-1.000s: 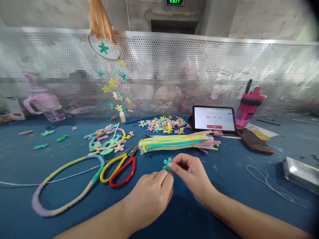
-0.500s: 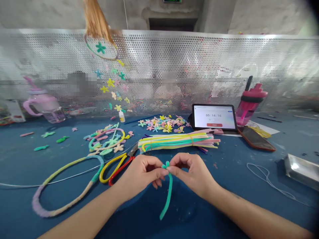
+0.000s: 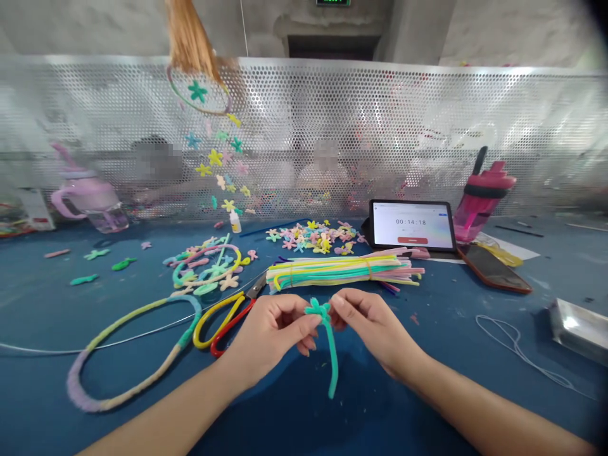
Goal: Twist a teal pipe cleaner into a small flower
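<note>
Teal fuzz is standing out in the middle of my view: a small flower (image 3: 317, 308) is sitting between the two hands, its long stem (image 3: 333, 361) dangling over the blue worktop (image 3: 380, 418). I am seeing the left hand (image 3: 278, 323) gripping the flower from its left side, thumb and fingers pressing together near the top of the stem. The right hand (image 3: 363, 313) is pinching the flower's opposite edge, so both are closing on the same piece. Just beyond them, a banded bundle of pipe cleaners (image 3: 327, 272) is lying crosswise. I am also viewing scissors (image 3: 213, 326) with yellow and red handles, which are lying beside the left hand and partly hiding behind it. Further left, a multicoloured ring (image 3: 78, 380) is lying flat. Behind the bundle, a pile of small flowers (image 3: 316, 237) is spreading out in pastel colours, and to its right a tablet (image 3: 412, 223) is propping upright (its screen is showing 00:14:18). A phone (image 3: 496, 269) is lying near the tablet's right side.
</note>
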`<state>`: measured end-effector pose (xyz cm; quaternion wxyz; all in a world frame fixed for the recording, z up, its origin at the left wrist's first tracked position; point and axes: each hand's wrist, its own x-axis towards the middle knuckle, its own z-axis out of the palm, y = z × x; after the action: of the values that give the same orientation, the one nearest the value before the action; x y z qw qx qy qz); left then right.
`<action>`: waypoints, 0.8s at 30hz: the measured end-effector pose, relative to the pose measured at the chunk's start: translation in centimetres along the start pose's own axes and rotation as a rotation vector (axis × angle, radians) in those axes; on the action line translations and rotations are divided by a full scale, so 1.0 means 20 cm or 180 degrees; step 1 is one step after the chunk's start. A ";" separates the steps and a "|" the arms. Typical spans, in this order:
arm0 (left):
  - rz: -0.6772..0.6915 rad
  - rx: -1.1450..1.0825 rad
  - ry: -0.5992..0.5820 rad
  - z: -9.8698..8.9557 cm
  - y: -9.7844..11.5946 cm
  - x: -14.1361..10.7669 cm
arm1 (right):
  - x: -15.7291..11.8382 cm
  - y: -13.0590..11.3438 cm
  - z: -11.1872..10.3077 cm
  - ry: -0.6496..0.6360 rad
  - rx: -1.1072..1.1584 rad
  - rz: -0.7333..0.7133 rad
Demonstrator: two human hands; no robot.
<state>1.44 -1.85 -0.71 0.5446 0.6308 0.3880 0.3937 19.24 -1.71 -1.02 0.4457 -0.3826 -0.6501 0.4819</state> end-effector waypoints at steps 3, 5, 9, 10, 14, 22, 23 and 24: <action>0.0113 -0.0107 0.0108 0.00 0.00 0.00 | -0.01 0.01 0.00 -0.0369 -0.0175 -0.0074; 0.0124 -0.0140 0.0138 0.00 0.00 -0.01 | -0.01 0.02 0.01 -0.0470 -0.0122 -0.0082; 0.0098 -0.0270 0.0127 0.02 -0.02 -0.01 | -0.02 0.02 0.01 -0.0553 -0.0175 -0.0178; 0.0101 -0.0296 0.0123 0.02 -0.03 -0.01 | -0.03 0.02 0.01 -0.0548 -0.0276 -0.0233; 0.0130 -0.0284 0.0184 0.03 -0.03 -0.01 | -0.04 0.00 0.01 -0.0380 -0.0812 -0.0429; 0.0148 -0.0361 0.0122 0.04 -0.02 -0.02 | -0.07 -0.03 0.02 -0.0320 -0.1396 -0.0593; 0.0146 -0.0383 0.0149 0.04 -0.03 -0.02 | -0.07 -0.03 0.02 -0.0304 -0.1502 -0.0639; 0.0135 -0.0399 0.0171 0.04 -0.03 -0.02 | -0.07 -0.03 0.02 -0.0281 -0.1607 -0.0682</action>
<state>1.97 -2.41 -1.36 0.5640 0.5928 0.3635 0.4455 19.26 -3.28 -0.88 0.3559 -0.3893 -0.8052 0.2709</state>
